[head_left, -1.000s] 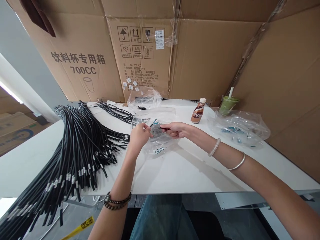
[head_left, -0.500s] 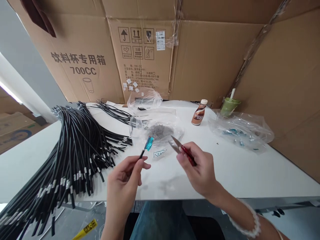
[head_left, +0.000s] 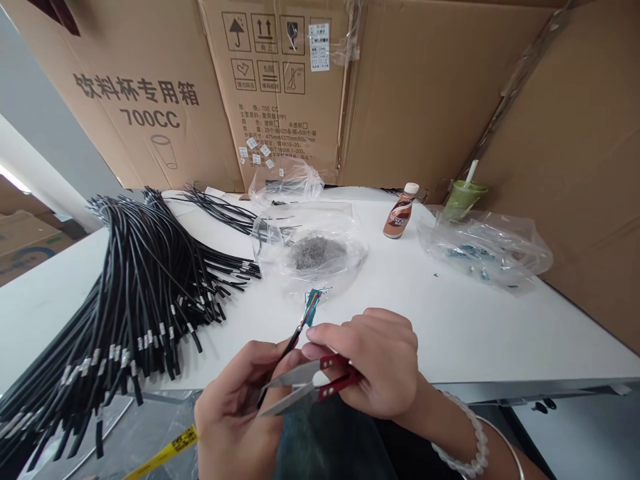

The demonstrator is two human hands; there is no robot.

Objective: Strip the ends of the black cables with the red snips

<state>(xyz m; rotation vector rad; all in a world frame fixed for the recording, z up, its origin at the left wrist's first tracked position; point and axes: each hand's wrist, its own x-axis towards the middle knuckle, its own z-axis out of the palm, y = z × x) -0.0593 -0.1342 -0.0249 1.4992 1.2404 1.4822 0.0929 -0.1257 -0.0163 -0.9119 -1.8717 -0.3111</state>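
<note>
My left hand point(head_left: 239, 408) is closed around a black cable point(head_left: 292, 344), whose stripped end points up and away from me. Thin wires and shiny blue foil point(head_left: 313, 307) stick out of that end. In my right hand point(head_left: 379, 360) lies a pair of red-handled thread snips point(head_left: 334, 385), with the blades apart and pointing left over my left thumb. The thumb and forefinger of my right hand are at the base of the foil; whether they pinch it is hard to make out.
A thick bundle of black cables point(head_left: 145, 267) covers the table's left side. Behind my hands lies a clear plastic bag point(head_left: 345, 230) with a grey wiry clump. Farther right are a brown bottle point(head_left: 399, 212), a green cup point(head_left: 463, 199) and a clear bag point(head_left: 525, 250) with blue scraps.
My right hand has moved left and down to the cable, and the snips have turned from pointing up to pointing left. The cable end has shifted slightly right.
</note>
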